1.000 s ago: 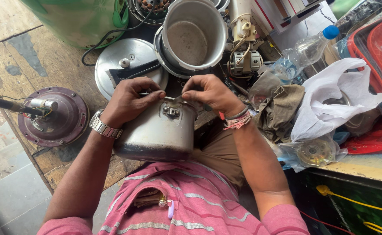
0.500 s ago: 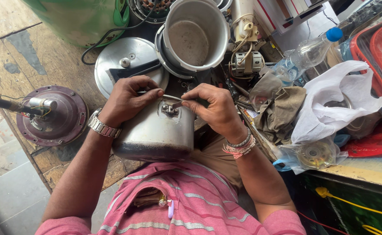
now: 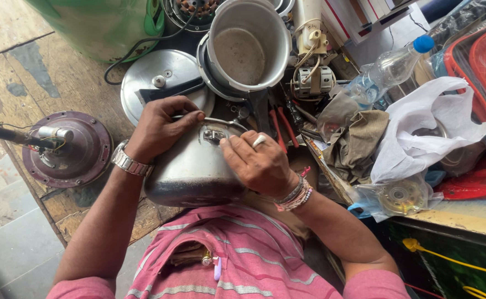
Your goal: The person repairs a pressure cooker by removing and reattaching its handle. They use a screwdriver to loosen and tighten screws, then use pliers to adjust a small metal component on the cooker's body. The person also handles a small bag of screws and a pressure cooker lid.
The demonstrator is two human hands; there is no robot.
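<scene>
A dented steel pressure cooker body (image 3: 190, 169) lies on its side against my lap. My left hand (image 3: 162, 126) grips its upper rim on the left, fingers curled over the edge. My right hand (image 3: 259, 163) rests on the cooker's side, fingertips pressed right beside the small metal handle bracket (image 3: 214, 134). A ring sits on one right finger. Whether a small tool is pinched in the right fingers is hidden.
An open aluminium pot (image 3: 248, 47) and a flat cooker lid (image 3: 162, 83) lie beyond. A purple fan motor (image 3: 68, 148) sits left, red-handled pliers (image 3: 281, 130) by the pot. A white plastic bag (image 3: 425, 135), cloth (image 3: 359, 141), bottle (image 3: 389, 69) crowd the right. Green cylinder (image 3: 104, 25) behind.
My right hand has slid down from the rim onto the cooker's side near the bracket, wrist turning toward me. The left hand stays on the rim.
</scene>
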